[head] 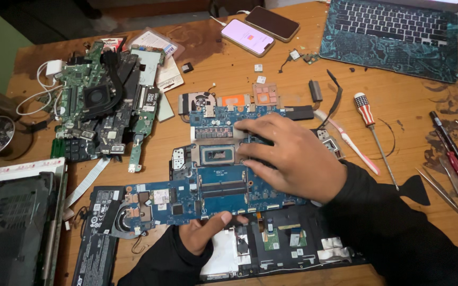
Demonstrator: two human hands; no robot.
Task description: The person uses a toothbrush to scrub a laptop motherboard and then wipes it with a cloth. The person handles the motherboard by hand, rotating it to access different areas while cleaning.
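The right hand (287,159) is laid palm-down, fingers spread and flat, on the upper right part of a blue laptop motherboard (218,188), while the left hand (208,230) grips the lower edge of the same board, the thumb lying on top of the edge and the fingers hidden beneath it. Both wrists are covered by black sleeves. The motherboard is a wide, irregularly cut blue board; a bare rectangular processor die (217,154) in a silver frame is seen near its centre, two memory slots lie below that, and a fan cutout with copper parts is seen at its left end. The right fingertips rest just to the right of the processor; the left thumb is pressed below the memory slots. The board is held over an opened black laptop base (271,249), which lies at the near edge of a worn wooden table (409,100). A copper heatsink with fan (229,99) lies just behind the board. A pile of green circuit boards (102,100) is stacked at the left, beside a second dismantled laptop chassis (11,222). Two smartphones (261,29) and a laptop with a patterned skin (393,37) are placed at the far edge. A screwdriver with a striped handle (369,119), a toothbrush (353,145), tweezers (446,196) and red-handled tools (451,153) are laid out at the right.
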